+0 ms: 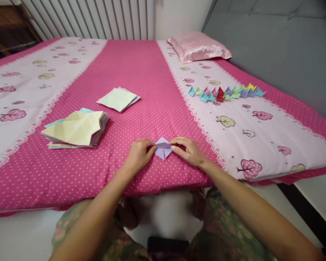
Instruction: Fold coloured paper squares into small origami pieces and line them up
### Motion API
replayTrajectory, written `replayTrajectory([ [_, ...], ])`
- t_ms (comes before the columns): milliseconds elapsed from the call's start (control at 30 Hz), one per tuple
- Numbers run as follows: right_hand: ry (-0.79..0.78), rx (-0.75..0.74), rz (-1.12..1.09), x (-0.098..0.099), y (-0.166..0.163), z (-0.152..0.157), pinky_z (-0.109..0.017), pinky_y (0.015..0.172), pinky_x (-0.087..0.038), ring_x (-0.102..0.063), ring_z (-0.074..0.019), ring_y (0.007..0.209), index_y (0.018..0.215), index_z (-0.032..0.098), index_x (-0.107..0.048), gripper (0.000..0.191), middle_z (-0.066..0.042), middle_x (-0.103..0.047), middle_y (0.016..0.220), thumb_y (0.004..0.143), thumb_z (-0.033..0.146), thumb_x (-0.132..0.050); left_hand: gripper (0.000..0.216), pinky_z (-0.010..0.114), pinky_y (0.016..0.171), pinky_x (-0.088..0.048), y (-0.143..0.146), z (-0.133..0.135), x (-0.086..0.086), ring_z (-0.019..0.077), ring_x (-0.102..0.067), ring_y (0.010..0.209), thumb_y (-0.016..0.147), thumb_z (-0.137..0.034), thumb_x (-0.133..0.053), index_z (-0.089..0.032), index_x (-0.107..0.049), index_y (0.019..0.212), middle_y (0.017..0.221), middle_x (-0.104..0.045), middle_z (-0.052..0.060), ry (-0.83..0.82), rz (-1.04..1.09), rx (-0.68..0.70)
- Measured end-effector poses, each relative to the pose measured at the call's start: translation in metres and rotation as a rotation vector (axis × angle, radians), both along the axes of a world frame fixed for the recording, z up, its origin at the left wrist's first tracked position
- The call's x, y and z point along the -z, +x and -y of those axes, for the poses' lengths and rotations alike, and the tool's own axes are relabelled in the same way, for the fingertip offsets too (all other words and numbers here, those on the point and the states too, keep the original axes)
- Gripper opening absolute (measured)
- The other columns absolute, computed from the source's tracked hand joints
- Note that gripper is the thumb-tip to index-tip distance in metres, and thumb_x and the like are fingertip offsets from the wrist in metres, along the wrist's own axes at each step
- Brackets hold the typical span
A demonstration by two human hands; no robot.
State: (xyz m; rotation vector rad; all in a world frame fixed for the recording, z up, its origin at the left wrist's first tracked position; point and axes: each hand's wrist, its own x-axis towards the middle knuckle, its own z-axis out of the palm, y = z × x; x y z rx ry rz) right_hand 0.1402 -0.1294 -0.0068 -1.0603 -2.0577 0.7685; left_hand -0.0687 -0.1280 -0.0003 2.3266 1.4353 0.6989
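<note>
A small lavender sheet of origami paper [163, 142], partly folded with a slit between two lower points, lies near the front edge of the bed. My left hand [140, 151] pinches its left corner between thumb and fingers. Its right corner is held the same way by my right hand [188, 149]. Off to the left sits a thick pile of creased paper [76, 127], pale yellow on top with several colours beneath. Behind that rests a thinner stack of square paper [119, 98], pale green uppermost.
Several small folded paper pieces [220, 94] in many colours stand in rows at the right. A pink satin pillow [198, 46] lies at the far right of the pink dotted bedspread [133, 61]. A grey padded panel [274, 47] borders the right side.
</note>
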Motion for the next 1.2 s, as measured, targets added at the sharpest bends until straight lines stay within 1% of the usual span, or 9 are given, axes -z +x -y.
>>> replayTrajectory([
  [233, 0.008, 0.181, 0.033, 0.013, -0.007, -0.008, -0.026, 0.059, -0.044, -0.055, -0.0134, 0.064, 0.074, 0.017, -0.066, 0.013, -0.003, -0.064, 0.074, 0.073, 0.03, -0.064, 0.017, 0.027, 0.06, -0.041, 0.002, -0.002, 0.006, 0.0156, -0.054, 0.063, 0.079, -0.025, -0.053, -0.016, -0.062, 0.068, 0.068, -0.062, 0.005, 0.042, -0.035, -0.121],
  [433, -0.038, 0.304, 0.038, 0.021, -0.012, -0.012, -0.025, 0.054, -0.043, -0.054, -0.0116, 0.056, 0.064, 0.017, -0.064, 0.016, -0.002, -0.062, 0.067, 0.069, 0.031, -0.068, 0.017, 0.029, 0.062, -0.04, 0.005, -0.002, 0.013, 0.0171, -0.053, 0.065, 0.08, -0.025, -0.051, -0.016, -0.059, 0.067, 0.067, -0.059, 0.005, 0.094, -0.101, -0.168],
  [533, -0.076, 0.336, 0.027, 0.021, -0.013, -0.012, -0.025, 0.054, -0.043, -0.055, -0.0118, 0.055, 0.065, 0.018, -0.063, 0.014, -0.001, -0.062, 0.064, 0.067, 0.031, -0.069, 0.015, 0.031, 0.064, -0.041, 0.009, 0.0, 0.015, 0.0187, -0.052, 0.067, 0.079, -0.024, -0.051, -0.015, -0.057, 0.068, 0.068, -0.058, 0.006, 0.097, -0.119, -0.198],
  [667, -0.129, 0.347, -0.052, 0.023, -0.013, -0.012, -0.024, 0.054, -0.044, -0.055, -0.0113, 0.056, 0.077, 0.017, -0.061, 0.015, 0.001, -0.062, 0.066, 0.066, 0.024, -0.069, 0.008, 0.031, 0.065, -0.041, 0.012, 0.003, 0.014, 0.0193, -0.053, 0.071, 0.078, -0.021, -0.052, -0.016, -0.057, 0.075, 0.072, -0.058, 0.006, 0.129, -0.131, -0.223],
  [800, -0.055, 0.27, -0.022, 0.022, -0.013, -0.01, -0.024, 0.057, -0.044, -0.054, -0.0107, 0.059, 0.079, 0.017, -0.065, 0.009, -0.001, -0.061, 0.074, 0.072, 0.015, -0.062, 0.02, 0.029, 0.067, -0.043, 0.013, 0.004, 0.013, 0.018, -0.055, 0.076, 0.083, -0.018, -0.044, -0.017, -0.064, 0.087, 0.085, -0.06, 0.007, 0.152, -0.176, -0.104],
  [867, -0.013, 0.229, 0.015, 0.021, -0.012, -0.008, -0.025, 0.063, -0.045, -0.055, -0.0119, 0.067, 0.081, 0.019, -0.069, 0.013, -0.003, -0.061, 0.081, 0.076, 0.014, -0.057, 0.025, 0.03, 0.07, -0.044, 0.012, 0.005, 0.014, 0.0183, -0.056, 0.079, 0.084, -0.016, -0.042, -0.018, -0.067, 0.09, 0.09, -0.062, 0.007, 0.159, -0.204, -0.046],
  [967, 0.01, 0.197, 0.041, 0.02, -0.011, -0.007, -0.027, 0.07, -0.045, -0.056, -0.0134, 0.075, 0.086, 0.021, -0.07, 0.017, -0.004, -0.061, 0.088, 0.079, 0.016, -0.055, 0.027, 0.033, 0.074, -0.045, 0.011, 0.005, 0.015, 0.0196, -0.056, 0.083, 0.085, -0.019, -0.044, -0.019, -0.068, 0.096, 0.094, -0.063, 0.008, 0.178, -0.251, -0.027],
  [1067, -0.001, 0.211, 0.052, 0.021, -0.013, -0.006, -0.027, 0.067, -0.045, -0.056, -0.0128, 0.072, 0.088, 0.021, -0.07, 0.015, -0.004, -0.06, 0.088, 0.078, 0.021, -0.059, 0.028, 0.037, 0.077, -0.046, 0.008, 0.004, 0.018, 0.0216, -0.057, 0.089, 0.086, -0.021, -0.044, -0.021, -0.066, 0.102, 0.101, -0.063, 0.01, 0.215, -0.298, 0.009],
  [1200, -0.014, 0.308, 0.094, 0.023, -0.019, -0.008, -0.026, 0.064, -0.043, -0.054, -0.0126, 0.066, 0.082, 0.021, -0.072, 0.013, -0.004, -0.061, 0.083, 0.076, 0.027, -0.062, 0.033, 0.041, 0.094, -0.04, 0.006, 0.002, 0.024, 0.0244, -0.048, 0.115, 0.088, -0.018, -0.039, -0.02, -0.06, 0.113, 0.121, -0.058, 0.009, 0.25, -0.321, 0.15],
])
